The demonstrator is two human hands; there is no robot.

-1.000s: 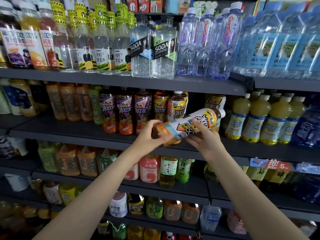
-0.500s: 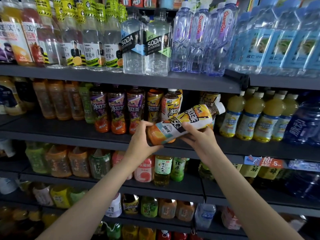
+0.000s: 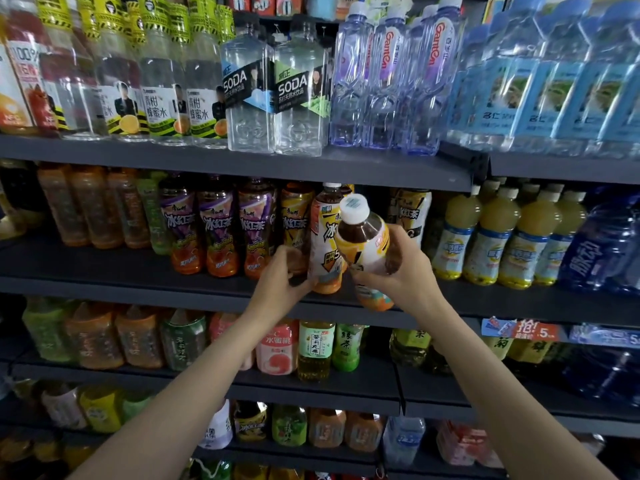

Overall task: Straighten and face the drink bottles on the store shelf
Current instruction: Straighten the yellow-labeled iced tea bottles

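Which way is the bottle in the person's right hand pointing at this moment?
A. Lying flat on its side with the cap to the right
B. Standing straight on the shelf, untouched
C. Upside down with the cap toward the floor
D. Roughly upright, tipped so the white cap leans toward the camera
D: the right hand grips the iced tea bottle around its body, and its white cap is on top, tilted toward the viewer.

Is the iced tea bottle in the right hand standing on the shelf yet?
No. The iced tea bottle is tilted, held by the right hand.
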